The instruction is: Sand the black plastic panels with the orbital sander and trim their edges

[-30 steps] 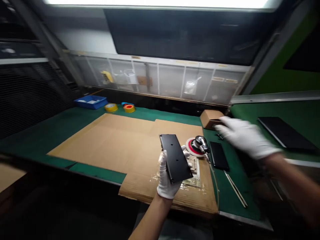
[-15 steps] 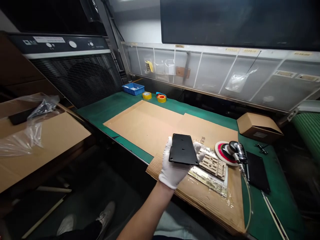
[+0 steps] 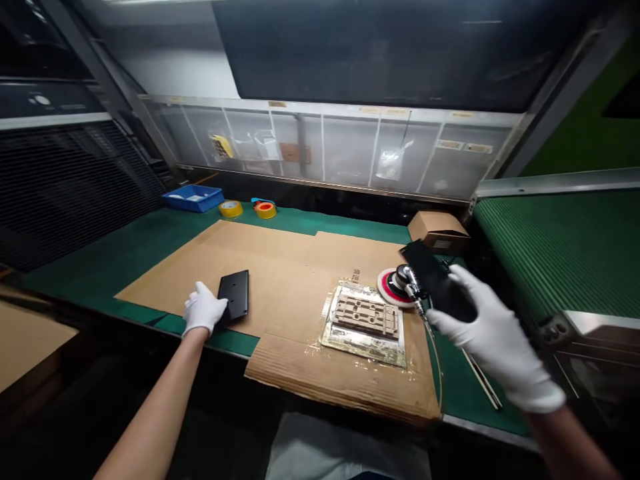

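Note:
My left hand [image 3: 203,311], in a white glove, rests on the near edge of a flat black plate [image 3: 235,294] that lies on the cardboard sheet [image 3: 280,267] at the left; its fingers curl around the plate's edge. My right hand [image 3: 487,333], also gloved, grips a second black plate [image 3: 434,280] and holds it tilted above the bench's right side. Between my hands a tan slotted fixture [image 3: 367,315] sits on a shiny plastic-wrapped base. A round sander [image 3: 399,283] with a red and white pad lies just behind the fixture.
A small cardboard box [image 3: 439,231] stands at the back right, beside a green ribbed conveyor belt [image 3: 560,247]. A blue tray [image 3: 193,198] and two tape rolls [image 3: 249,209] sit at the back left. A thin rod [image 3: 483,380] lies on the green mat near the front right edge.
My left hand swung left and lowered its black plate onto the cardboard. My right hand came back into view holding a second black plate lifted from the mat beside the sander.

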A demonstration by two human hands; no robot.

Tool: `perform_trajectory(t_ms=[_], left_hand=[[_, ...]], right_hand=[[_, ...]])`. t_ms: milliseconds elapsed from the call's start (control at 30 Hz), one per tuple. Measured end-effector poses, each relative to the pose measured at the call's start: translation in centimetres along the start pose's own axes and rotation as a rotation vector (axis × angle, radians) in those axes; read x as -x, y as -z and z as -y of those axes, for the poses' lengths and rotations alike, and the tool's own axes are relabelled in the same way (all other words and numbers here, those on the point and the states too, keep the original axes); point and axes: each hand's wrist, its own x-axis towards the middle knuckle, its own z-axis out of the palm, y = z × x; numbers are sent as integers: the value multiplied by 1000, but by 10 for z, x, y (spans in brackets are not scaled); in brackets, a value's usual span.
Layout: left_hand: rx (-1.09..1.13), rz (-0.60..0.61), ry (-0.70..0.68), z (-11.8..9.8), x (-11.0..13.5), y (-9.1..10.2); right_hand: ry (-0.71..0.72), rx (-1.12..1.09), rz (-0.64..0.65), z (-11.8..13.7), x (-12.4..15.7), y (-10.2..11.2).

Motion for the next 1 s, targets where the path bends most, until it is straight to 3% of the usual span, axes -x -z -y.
perform_trajectory(t_ms=[67, 133, 233, 300, 367, 400, 467, 533, 600, 667, 767, 867, 1000], left_hand=[[46, -6, -57, -19, 40, -4], [339, 179, -159, -48, 107, -14], [876, 837, -135, -96, 225, -32], [1154, 1151, -11, -117, 285, -40], [1342, 1192, 288, -125, 315, -42], [1411, 1212, 430, -125, 321, -40], [1514, 1300, 623, -118, 319, -32], [1578, 1436, 687, -111, 311, -20], [1593, 1523, 686, -107, 305, -8], [1554, 1530, 674, -108, 304, 1], [1402, 1402, 607, -112, 311, 9], [1248, 1311, 565, -113, 321, 16], [1151, 1327, 639, -105, 334, 22]], right_hand=[[65, 2, -14, 7, 29, -40], [85, -8, -15, 15, 55, -73], [118, -67, 101, 29, 91, -101], [243, -104, 210, 25, 108, -103], [314, -136, 236, 1, 115, -91], [263, -123, 225, -21, 114, -82], [22, -19, 3, -78, 106, -62], [-166, 328, -45, -139, 95, -47], [-302, 622, 116, -188, 88, -42], [-377, 718, 271, -215, 86, -45], [-402, 668, 338, -223, 92, -55], [-400, 654, 276, -217, 99, -57], [-376, 611, 133, -202, 110, -44]])
